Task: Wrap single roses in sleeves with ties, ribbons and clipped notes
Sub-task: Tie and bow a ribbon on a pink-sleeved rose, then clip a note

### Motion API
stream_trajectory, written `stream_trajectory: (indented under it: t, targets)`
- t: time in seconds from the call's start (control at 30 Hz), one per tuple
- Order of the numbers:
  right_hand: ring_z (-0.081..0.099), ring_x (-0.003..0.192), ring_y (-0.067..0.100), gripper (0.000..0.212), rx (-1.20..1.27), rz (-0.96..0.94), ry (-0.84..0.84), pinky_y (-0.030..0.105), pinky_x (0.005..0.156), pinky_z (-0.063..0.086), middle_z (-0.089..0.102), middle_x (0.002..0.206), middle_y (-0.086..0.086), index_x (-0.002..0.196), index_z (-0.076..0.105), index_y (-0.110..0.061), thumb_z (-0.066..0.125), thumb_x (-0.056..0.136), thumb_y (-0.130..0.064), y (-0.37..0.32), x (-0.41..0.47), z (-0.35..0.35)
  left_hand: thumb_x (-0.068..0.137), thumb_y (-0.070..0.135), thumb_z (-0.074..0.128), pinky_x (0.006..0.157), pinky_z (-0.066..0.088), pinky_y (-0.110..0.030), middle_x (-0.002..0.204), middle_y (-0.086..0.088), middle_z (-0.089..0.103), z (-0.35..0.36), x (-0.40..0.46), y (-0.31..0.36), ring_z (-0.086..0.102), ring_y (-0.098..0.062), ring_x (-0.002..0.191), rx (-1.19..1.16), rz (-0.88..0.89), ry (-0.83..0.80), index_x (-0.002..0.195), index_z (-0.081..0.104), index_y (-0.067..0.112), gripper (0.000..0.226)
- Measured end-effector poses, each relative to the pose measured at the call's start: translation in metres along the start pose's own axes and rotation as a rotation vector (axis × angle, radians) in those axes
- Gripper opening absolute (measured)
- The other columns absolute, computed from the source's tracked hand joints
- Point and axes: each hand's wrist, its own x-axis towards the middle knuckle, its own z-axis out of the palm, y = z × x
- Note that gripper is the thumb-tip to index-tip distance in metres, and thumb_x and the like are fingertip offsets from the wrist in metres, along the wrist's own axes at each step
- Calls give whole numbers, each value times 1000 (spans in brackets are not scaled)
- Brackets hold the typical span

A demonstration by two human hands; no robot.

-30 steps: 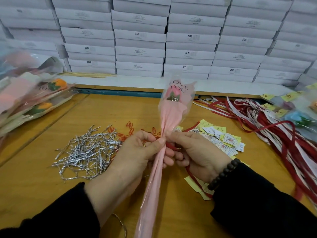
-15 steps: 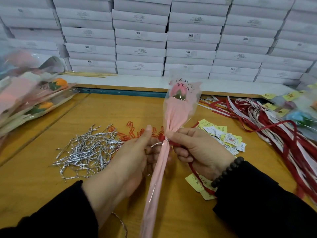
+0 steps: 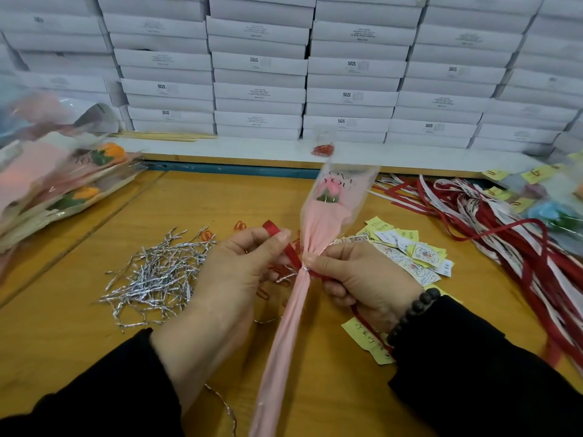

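A pink rose point(image 3: 329, 190) stands in a pink and clear sleeve point(image 3: 293, 316) held upright over the wooden table point(image 3: 63, 335). A silver twist tie point(image 3: 303, 269) cinches the sleeve's neck. A red ribbon point(image 3: 291, 252) passes around that neck. My left hand point(image 3: 233, 279) pinches the ribbon's left end, raised up and to the left. My right hand point(image 3: 362, 279) grips the sleeve at the neck together with the ribbon's other end, which trails down under the wrist.
A heap of silver twist ties point(image 3: 154, 279) lies at left, red paper clips point(image 3: 206, 236) beside it. Note cards point(image 3: 410, 253) and a bundle of red and white ribbons point(image 3: 520, 247) lie at right. Wrapped roses point(image 3: 56, 184) pile at far left. White boxes point(image 3: 258, 74) wall the back.
My left hand let go of the sleeve, took the ribbon's end and pulled it up to the left. The silver tie at the neck came into view.
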Motion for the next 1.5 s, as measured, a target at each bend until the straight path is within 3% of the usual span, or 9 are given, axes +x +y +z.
stream_trajectory:
  t: [0.27,0.43,0.77,0.9,1.03,1.17,1.27,1.4,1.5]
  targets:
    - [31,33,4,8,-12,46,-11,14,30,22,52,60,8,79,61,-9,66,82,-4,5,3,-1,78,5,66,44,43,-13,58,-9,61,-3,4,-4,56,-7,46,152,92,-53,66,61,1,14]
    - [33,34,4,17,-66,63,-30,14,30,24,47,59,7,99,57,-3,62,83,0,7,4,2,80,3,66,44,43,-15,58,-15,60,-3,3,-3,53,-9,44,252,109,-44,60,60,8,22]
    - [33,32,4,17,-92,36,31,15,31,25,43,41,-4,102,57,-3,60,85,-1,8,3,7,85,-2,60,40,38,-12,57,-14,56,1,-3,1,46,-2,37,337,108,-102,67,55,4,20]
    - [32,33,5,12,-43,19,68,15,31,24,44,42,-3,94,58,-8,64,85,-4,7,3,5,85,1,61,42,37,-10,49,-2,53,0,-3,0,45,1,37,413,129,-85,64,56,7,22]
    - [33,33,5,13,-26,3,110,15,31,24,45,44,-2,95,57,-9,64,84,-5,7,5,4,84,16,64,41,41,-14,58,-4,57,1,-2,-1,52,-2,41,344,-11,-58,82,58,7,12]
    - [34,33,6,16,-4,5,178,17,31,25,47,50,1,94,56,-11,66,83,-5,7,8,1,78,27,67,39,42,-19,54,-7,60,3,-4,4,53,-12,40,296,-131,-88,86,55,0,31]
    - [34,32,4,18,43,-14,230,15,31,26,46,51,0,94,55,-12,65,83,-3,6,9,-1,72,30,73,38,41,-16,49,-5,57,3,-7,6,48,-11,38,476,-133,-141,82,63,-11,44]
    - [33,30,4,18,64,-37,260,15,31,26,48,51,2,91,53,-12,64,82,0,5,8,1,75,31,74,47,40,-20,64,-22,64,3,-10,5,49,-15,51,726,-11,-226,74,73,2,28]
    - [34,30,4,20,75,-52,255,14,30,26,49,46,-1,95,54,-12,64,83,1,5,7,1,78,20,73,49,37,-20,58,-15,63,3,-11,4,47,-13,48,720,-10,-268,76,71,-1,22]
